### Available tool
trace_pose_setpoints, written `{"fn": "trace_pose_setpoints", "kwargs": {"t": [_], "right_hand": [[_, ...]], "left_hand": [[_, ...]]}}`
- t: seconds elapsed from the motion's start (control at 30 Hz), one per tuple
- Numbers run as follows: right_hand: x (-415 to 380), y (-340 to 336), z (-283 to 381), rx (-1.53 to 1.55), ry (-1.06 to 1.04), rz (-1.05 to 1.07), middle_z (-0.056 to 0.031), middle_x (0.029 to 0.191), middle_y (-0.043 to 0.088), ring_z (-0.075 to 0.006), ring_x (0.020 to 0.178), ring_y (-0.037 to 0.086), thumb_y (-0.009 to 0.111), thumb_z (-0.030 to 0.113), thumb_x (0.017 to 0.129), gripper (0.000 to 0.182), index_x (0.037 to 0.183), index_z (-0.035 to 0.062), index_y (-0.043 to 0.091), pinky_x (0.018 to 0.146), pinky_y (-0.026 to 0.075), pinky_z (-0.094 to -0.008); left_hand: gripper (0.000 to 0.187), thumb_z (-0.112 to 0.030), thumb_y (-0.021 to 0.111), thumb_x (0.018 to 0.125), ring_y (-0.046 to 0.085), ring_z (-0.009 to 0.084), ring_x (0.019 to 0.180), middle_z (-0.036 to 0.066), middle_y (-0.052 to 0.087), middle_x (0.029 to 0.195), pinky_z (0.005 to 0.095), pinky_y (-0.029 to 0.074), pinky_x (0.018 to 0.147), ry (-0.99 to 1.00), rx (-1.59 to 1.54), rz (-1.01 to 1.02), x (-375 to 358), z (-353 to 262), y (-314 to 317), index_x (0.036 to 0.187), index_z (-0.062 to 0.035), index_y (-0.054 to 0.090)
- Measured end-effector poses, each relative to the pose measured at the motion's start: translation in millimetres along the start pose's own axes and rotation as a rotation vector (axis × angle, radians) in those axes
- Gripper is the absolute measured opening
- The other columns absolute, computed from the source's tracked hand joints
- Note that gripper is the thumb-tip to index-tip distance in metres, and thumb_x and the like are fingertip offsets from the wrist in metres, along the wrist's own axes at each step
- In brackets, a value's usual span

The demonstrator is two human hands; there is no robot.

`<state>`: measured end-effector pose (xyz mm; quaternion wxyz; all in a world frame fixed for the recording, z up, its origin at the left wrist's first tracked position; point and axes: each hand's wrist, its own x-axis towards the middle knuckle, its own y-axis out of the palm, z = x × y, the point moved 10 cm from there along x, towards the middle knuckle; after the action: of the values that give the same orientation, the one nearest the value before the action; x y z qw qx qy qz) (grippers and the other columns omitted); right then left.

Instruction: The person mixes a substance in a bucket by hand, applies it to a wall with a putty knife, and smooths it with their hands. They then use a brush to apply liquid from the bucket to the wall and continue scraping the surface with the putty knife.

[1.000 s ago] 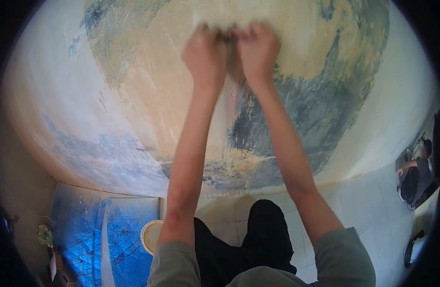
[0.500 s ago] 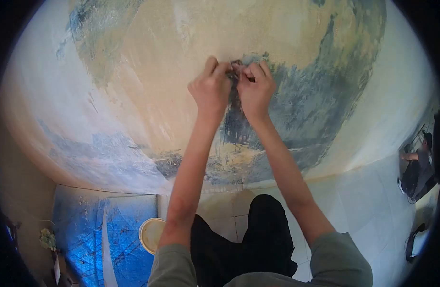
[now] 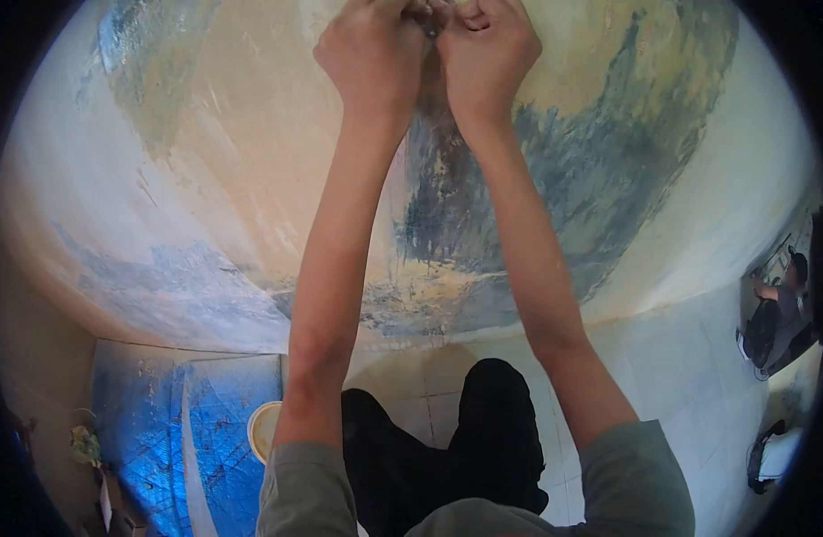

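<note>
In front of me is a large painted surface (image 3: 259, 170), with cream, ochre and blue-grey patches. Both of my hands are raised near the top edge of the view, side by side against a dark streak of the painting. My left hand (image 3: 373, 54) is closed, its fingertips bent inward toward the other hand. My right hand (image 3: 490, 54) is closed too, thumb and fingers pinched together. Between the fingertips shows something small and dark, too hidden to name. Part of the fingers is cut off by the upper edge.
A blue paint-stained sheet (image 3: 143, 430) lies on the floor at lower left. Beside my left elbow is a round cream tub (image 3: 261, 430), partly covered by my arm. Pale floor tiles (image 3: 671, 376) stretch to the right, where another person (image 3: 778, 313) sits.
My hands have gone higher in the view, still close together and closed. The painting and floor have shifted slightly left. The tub is now more covered by my arm.
</note>
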<state>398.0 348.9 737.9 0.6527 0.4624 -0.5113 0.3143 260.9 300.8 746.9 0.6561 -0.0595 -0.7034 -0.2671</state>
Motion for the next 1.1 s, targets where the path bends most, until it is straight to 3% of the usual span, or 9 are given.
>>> {"fn": "trace_pose_setpoints", "kwargs": {"t": [0.13, 0.3, 0.4, 0.47, 0.6, 0.7, 0.83, 0.93, 1.1], "right_hand": [[-56, -23, -13, -0.103, 0.181, 0.076, -0.0143, 0.067, 0.051, -0.0358, 0.061, 0.052, 0.070, 0.003, 0.070, 0.019, 0.063, 0.0033, 0.052, 0.054, 0.041, -0.0427], [19, 0, -9, -0.062, 0.023, 0.015, -0.0152, 0.070, 0.055, -0.0355, 0.064, 0.056, 0.070, 0.005, 0.071, 0.012, 0.069, 0.0039, 0.058, 0.056, 0.045, -0.0408], [-9, -27, -4, 0.026, 0.033, -0.048, -0.0149, 0.066, 0.053, -0.0364, 0.058, 0.054, 0.071, 0.005, 0.071, 0.015, 0.068, 0.0034, 0.056, 0.054, 0.045, -0.0405], [-46, -39, -25, -0.123, 0.285, 0.091, -0.0144, 0.065, 0.052, -0.0348, 0.057, 0.054, 0.071, 0.003, 0.070, 0.018, 0.066, 0.0023, 0.054, 0.055, 0.044, -0.0391], [6, -26, -18, -0.168, 0.020, 0.020, -0.0130, 0.066, 0.049, -0.0308, 0.056, 0.050, 0.072, 0.004, 0.072, 0.020, 0.064, 0.0016, 0.053, 0.052, 0.039, -0.0396], [-12, -31, -34, -0.100, 0.123, 0.041, -0.0132, 0.067, 0.049, -0.0334, 0.057, 0.049, 0.070, 0.003, 0.071, 0.018, 0.066, 0.0015, 0.053, 0.052, 0.039, -0.0420], [-61, -55, -38, -0.073, 0.230, 0.005, -0.0137, 0.066, 0.047, -0.0353, 0.060, 0.050, 0.067, 0.000, 0.071, 0.016, 0.066, 0.0013, 0.052, 0.054, 0.039, -0.0437], [-16, -46, -29, -0.106, 0.052, 0.006, -0.0134, 0.066, 0.047, -0.0340, 0.059, 0.049, 0.068, 0.001, 0.072, 0.017, 0.066, 0.0013, 0.051, 0.053, 0.039, -0.0420], [-7, -49, -34, -0.083, 0.059, -0.057, -0.0130, 0.065, 0.046, -0.0312, 0.059, 0.047, 0.069, 0.002, 0.072, 0.020, 0.066, 0.0015, 0.051, 0.052, 0.039, -0.0386]], "left_hand": [[0.012, -0.003, 0.061, 0.067, 0.061, 0.0298, 0.060, 0.007, 0.060, 0.074, 0.0390, 0.046, 0.053, -0.214, 0.148, 0.214, -92, -3, -10, 0.071, -0.0122, 0.068], [0.013, -0.003, 0.065, 0.066, 0.060, 0.0284, 0.063, 0.009, 0.059, 0.073, 0.0368, 0.045, 0.055, 0.019, -0.014, 0.024, 15, -9, 14, 0.075, -0.0096, 0.070], [0.010, -0.005, 0.061, 0.068, 0.060, 0.0288, 0.060, 0.004, 0.059, 0.078, 0.0401, 0.045, 0.051, -0.072, 0.178, 0.112, -29, -12, 7, 0.070, -0.0141, 0.066], [0.010, -0.006, 0.062, 0.068, 0.060, 0.0279, 0.059, 0.004, 0.058, 0.079, 0.0396, 0.044, 0.050, -0.106, 0.106, 0.163, -58, -19, 9, 0.070, -0.0147, 0.066], [0.013, -0.004, 0.062, 0.067, 0.057, 0.0276, 0.056, 0.002, 0.055, 0.077, 0.0377, 0.043, 0.049, -0.008, 0.078, 0.214, -19, -24, 27, 0.072, -0.0158, 0.067], [0.013, -0.004, 0.062, 0.067, 0.057, 0.0260, 0.055, 0.002, 0.054, 0.072, 0.0365, 0.042, 0.047, 0.022, 0.053, 0.103, -28, -28, 19, 0.070, -0.0160, 0.067], [0.012, -0.007, 0.064, 0.069, 0.060, 0.0204, 0.056, 0.001, 0.053, 0.073, 0.0357, 0.042, 0.045, -0.055, 0.079, 0.205, -88, -32, 14, 0.075, -0.0168, 0.067], [0.016, -0.006, 0.064, 0.069, 0.060, 0.0212, 0.056, 0.001, 0.054, 0.074, 0.0358, 0.042, 0.045, 0.099, 0.080, 0.164, -44, -42, 27, 0.079, -0.0173, 0.068], [0.011, -0.007, 0.064, 0.069, 0.060, 0.0215, 0.055, 0.001, 0.054, 0.075, 0.0355, 0.042, 0.045, 0.030, 0.108, 0.119, -39, -43, 32, 0.075, -0.0157, 0.066]]}}
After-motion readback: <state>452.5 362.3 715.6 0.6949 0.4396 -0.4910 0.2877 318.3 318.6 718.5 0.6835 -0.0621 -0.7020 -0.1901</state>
